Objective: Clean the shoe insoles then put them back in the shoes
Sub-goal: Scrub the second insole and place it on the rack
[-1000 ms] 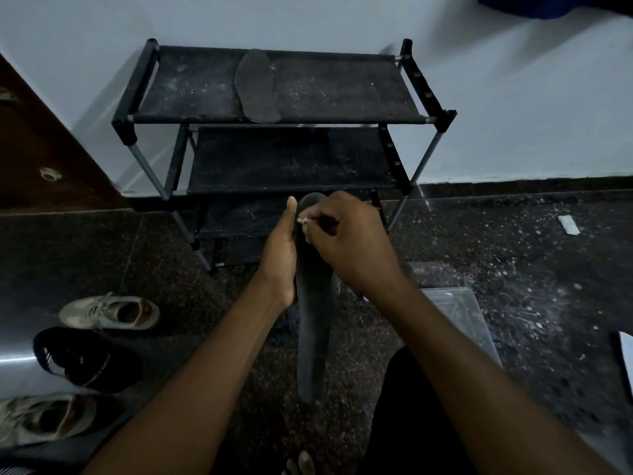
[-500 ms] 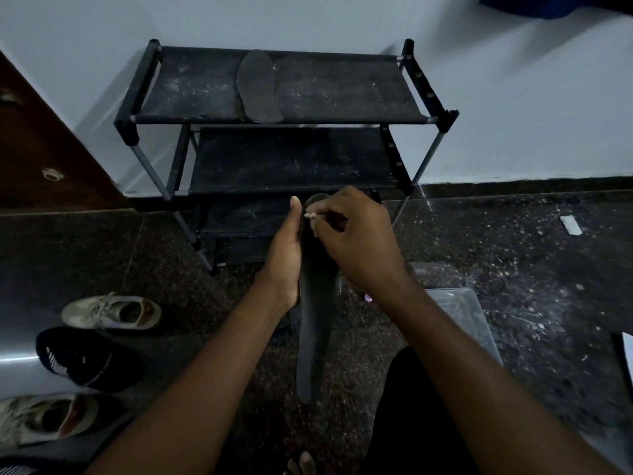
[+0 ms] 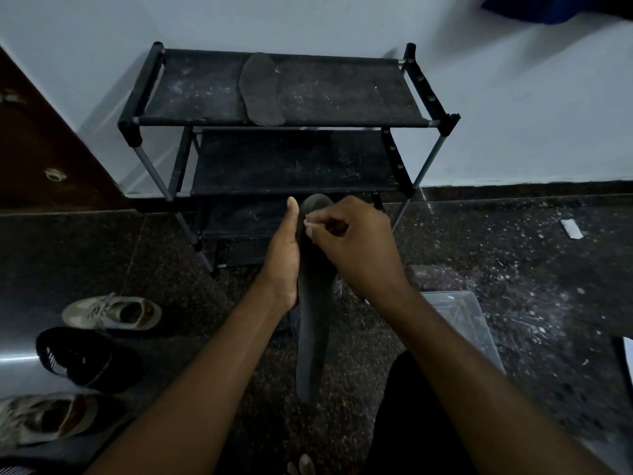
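A dusty black shoe rack (image 3: 342, 94) stands on the speckled dark floor (image 3: 513, 269), a dark insole (image 3: 260, 89) flat on its top shelf. On the floor lie a beige sneaker (image 3: 111, 311), a black shoe (image 3: 78, 358), another beige sneaker (image 3: 41, 419) and a clear plastic box (image 3: 462, 323)

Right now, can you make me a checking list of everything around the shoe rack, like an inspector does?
surface: dark speckled floor, dusty.
job's things: held insole in front of the shoe rack; second insole lying on its top shelf; far beige shoe, black shoe and near beige shoe on the floor at left.
clutter: clear plastic container at right; white scrap on the floor.
grips: left hand holds the held insole; right hand pinches a small pale bit at its top end, too small to identify.
cables: nothing seen.
surroundings: pale wall; brown door at left.
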Demonstrator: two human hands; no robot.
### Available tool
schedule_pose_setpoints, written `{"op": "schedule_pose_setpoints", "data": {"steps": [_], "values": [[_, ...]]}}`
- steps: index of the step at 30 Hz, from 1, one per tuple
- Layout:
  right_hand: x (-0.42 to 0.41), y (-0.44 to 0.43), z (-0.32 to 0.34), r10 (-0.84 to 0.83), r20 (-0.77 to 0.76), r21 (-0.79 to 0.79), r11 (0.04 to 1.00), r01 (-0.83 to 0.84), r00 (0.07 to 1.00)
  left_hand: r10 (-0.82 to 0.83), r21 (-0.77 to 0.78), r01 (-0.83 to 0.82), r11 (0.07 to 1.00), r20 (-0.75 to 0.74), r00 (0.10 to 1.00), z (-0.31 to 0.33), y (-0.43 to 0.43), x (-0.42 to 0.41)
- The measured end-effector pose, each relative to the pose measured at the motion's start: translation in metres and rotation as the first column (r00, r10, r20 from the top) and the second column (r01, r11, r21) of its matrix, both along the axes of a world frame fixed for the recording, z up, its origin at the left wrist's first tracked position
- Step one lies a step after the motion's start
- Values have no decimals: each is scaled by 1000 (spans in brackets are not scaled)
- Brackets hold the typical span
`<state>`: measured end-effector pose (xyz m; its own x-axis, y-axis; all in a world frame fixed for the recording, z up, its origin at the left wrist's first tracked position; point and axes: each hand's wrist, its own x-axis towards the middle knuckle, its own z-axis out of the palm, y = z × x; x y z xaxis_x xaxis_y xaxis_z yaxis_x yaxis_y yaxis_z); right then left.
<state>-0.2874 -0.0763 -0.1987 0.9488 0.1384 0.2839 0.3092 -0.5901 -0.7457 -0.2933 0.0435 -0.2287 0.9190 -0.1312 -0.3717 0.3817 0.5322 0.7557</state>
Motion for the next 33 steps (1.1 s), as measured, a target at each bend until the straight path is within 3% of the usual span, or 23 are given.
{"op": "schedule_pose_setpoints", "data": {"steps": [7,15,20,26,33], "values": [[3,-1,4,-59,54,67,996,55,997,-61,-75,62,995,4,998,2,-6,-1],[0,1,4,161,4,-53,986,-161,987,34,-17,-33,999,20,999,-5,3,3],[2,2,4,116,43,-99,989,-112,992,21,24,-22,999,33,999,-6,0,2],[3,0,3,-8,95,-99,995,18,995,-22,-42,23,999,21,1000,-7,-4,5],[2,3,2,55,100,-120,992,-43,994,-21,12,20,1000,42,999,-9,3,6]]}}
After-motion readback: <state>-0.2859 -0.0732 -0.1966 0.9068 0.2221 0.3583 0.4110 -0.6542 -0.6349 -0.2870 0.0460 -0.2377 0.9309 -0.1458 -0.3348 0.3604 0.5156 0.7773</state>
